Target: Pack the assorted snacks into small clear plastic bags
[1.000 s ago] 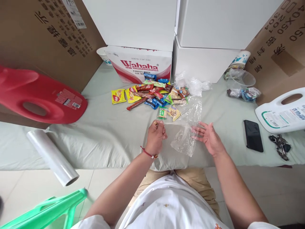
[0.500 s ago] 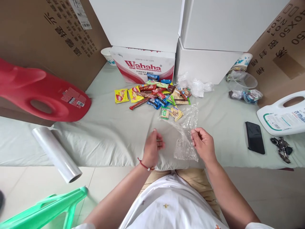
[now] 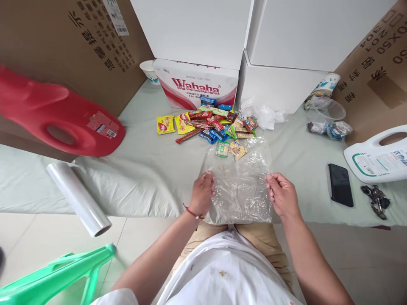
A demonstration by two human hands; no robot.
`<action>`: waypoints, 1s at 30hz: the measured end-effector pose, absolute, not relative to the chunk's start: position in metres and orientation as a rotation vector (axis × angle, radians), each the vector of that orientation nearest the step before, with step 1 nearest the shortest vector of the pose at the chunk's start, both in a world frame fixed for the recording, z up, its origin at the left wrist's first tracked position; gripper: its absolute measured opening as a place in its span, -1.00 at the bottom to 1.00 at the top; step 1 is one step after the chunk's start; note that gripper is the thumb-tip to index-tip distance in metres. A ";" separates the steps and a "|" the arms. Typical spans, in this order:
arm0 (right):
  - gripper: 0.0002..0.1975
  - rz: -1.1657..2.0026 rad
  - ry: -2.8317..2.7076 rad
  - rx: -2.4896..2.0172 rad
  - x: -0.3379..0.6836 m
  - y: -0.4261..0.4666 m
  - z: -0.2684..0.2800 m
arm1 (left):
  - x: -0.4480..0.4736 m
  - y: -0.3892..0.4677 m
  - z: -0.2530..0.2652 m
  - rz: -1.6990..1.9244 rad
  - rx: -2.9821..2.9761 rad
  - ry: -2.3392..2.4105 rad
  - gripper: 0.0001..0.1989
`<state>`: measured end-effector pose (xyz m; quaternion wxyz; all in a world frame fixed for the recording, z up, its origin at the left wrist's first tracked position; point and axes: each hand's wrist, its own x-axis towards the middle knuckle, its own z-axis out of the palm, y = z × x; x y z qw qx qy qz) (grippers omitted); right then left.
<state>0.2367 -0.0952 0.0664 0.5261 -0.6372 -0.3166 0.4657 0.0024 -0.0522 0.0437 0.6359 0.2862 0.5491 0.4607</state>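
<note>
A clear plastic bag (image 3: 240,192) is spread flat between both hands over the cloth-covered table's front edge. My left hand (image 3: 202,194) pinches its left side, and my right hand (image 3: 282,195) pinches the right side. Just past the bag's far end lie a green-and-white snack packet (image 3: 221,149) and a yellow snack packet (image 3: 238,149). Behind them is a heap of wrapped snacks (image 3: 211,123) in red, blue, brown and yellow. A yellow packet (image 3: 165,125) sits at the heap's left end.
A Wahaha carton (image 3: 193,84) and white boxes (image 3: 276,84) stand behind. Crumpled white plastic (image 3: 270,116) lies near them. On the left are a red jug (image 3: 63,118) and a plastic film roll (image 3: 79,199); on the right, a phone (image 3: 341,185), keys (image 3: 376,201) and a white jug (image 3: 378,156).
My left hand has taken hold of the bag's left side. The bag, bunched toward my right hand before, is now spread wide between both hands. The view has shifted slightly.
</note>
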 end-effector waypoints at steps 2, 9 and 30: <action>-0.53 1.143 -0.658 -1.520 0.252 -0.093 0.066 | -0.020 -0.049 0.044 1.004 0.648 1.267 -0.53; -0.50 1.205 -0.609 -1.584 0.271 -0.098 0.053 | -0.077 -0.045 0.041 0.955 0.773 1.642 -0.65; -0.73 0.349 -1.550 -2.034 0.307 -0.089 0.059 | -0.034 -0.055 0.008 0.273 2.536 1.620 -0.45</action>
